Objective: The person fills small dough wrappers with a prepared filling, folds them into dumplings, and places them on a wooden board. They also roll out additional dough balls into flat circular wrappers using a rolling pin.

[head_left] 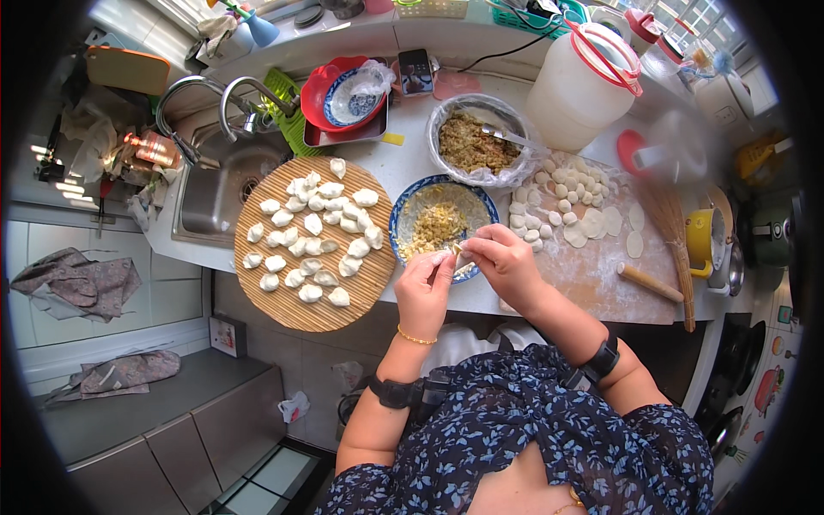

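Over the near rim of a blue-and-white bowl (396, 225), my left hand (426, 281) and my right hand (505, 259) meet at the fingertips. Between them they pinch a small white dumpling (457, 250), mostly covered by the fingers, with a bit of yellowish filling showing. Crumbly yellow filling (438, 221) lies in the bowl under my hands. To the left, a round slatted bamboo tray (257, 296) carries many folded dumplings (313, 223). At the right, a floured wooden board (584, 287) holds small dough pieces (571, 184), flat round wrappers (592, 225) and a rolling pin (650, 282).
Behind the bowl stands a plastic-lined basin (436, 159) of brownish filling with a spoon. A large white bucket (571, 90) is at the back right, a straw brush (672, 232) along the board. A sink (202, 206) with a faucet, a red bowl (311, 96) and a phone (415, 72) are farther left.
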